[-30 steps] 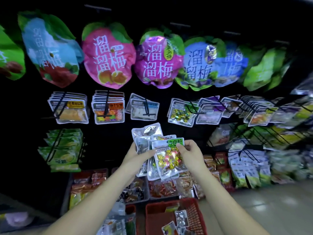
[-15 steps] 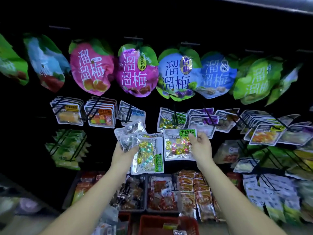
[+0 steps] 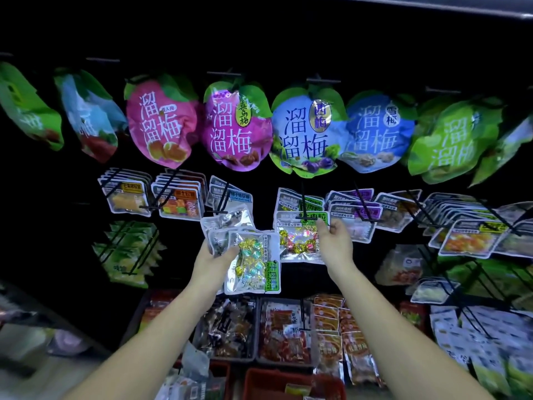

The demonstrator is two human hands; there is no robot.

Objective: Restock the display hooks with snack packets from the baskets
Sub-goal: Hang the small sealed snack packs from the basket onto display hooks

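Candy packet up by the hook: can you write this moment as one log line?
step: hanging | right grip: pinches candy packet at hook | left grip: holds spare packets

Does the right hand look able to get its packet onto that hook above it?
Probably yes. The right hand pinches the packet by its top corner right at the front tip of the hook, with nothing between them; the left hand holds its stack lower and to the side.

My one head camera faces the hooks close up, with a basket at the bottom edge.
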